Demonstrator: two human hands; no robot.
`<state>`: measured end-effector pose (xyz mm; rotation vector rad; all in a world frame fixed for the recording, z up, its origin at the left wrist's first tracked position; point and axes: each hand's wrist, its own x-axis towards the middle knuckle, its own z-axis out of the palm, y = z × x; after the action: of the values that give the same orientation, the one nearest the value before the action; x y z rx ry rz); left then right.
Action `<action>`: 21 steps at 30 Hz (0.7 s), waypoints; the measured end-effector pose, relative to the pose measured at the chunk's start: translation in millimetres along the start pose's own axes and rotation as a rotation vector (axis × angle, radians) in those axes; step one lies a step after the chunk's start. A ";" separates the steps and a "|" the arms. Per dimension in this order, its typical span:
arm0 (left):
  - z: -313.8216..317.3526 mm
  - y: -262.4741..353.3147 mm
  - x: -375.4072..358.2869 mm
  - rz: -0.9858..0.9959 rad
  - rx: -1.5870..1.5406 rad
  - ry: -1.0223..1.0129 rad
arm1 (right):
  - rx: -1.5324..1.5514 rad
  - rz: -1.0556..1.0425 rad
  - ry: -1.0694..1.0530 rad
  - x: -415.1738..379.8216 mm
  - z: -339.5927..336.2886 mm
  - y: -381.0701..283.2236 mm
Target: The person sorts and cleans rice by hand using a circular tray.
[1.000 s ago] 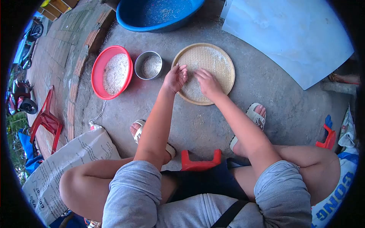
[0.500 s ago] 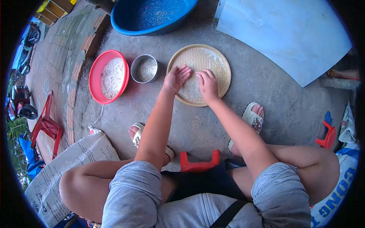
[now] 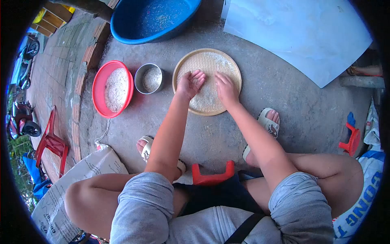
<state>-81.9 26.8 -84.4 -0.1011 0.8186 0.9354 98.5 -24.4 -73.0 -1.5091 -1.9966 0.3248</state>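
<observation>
A round woven tray (image 3: 233, 69) lies on the concrete, with a thin spread of pale grain (image 3: 208, 96) over it. My left hand (image 3: 191, 84) is above the tray's left side, palm turned up and fingers stretched out; whether a few grains lie in it is too small to tell. Over the right side is my right hand (image 3: 227, 90), back upward, its fingers extended toward the far rim and slightly apart. The two hands do not touch. To the left stand a metal pot (image 3: 159, 87) with grain inside and a red basin (image 3: 97, 91) holding whitish grain.
A big blue tub (image 3: 154, 38) sits at the far side, and a large pale sheet (image 3: 296, 40) lies far right. Beside my knees are a printed sack (image 3: 81, 183) and a blue-lettered sack (image 3: 361, 195). A red stool (image 3: 213, 175) is under me; a red chair (image 3: 53, 142) lies left.
My right hand has gone from fingertips drawn together near the left palm to fingers stretched out, a little farther right. The left hand stays palm up. The whole view has shifted slightly.
</observation>
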 end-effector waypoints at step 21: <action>-10.9 -4.2 6.5 0.059 0.148 -0.046 | 0.475 0.096 0.012 39.8 8.4 -41.4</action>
<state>-83.0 24.1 -97.4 0.0727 0.8489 0.9265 54.4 0.8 -44.9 -1.2937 -1.6830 0.7680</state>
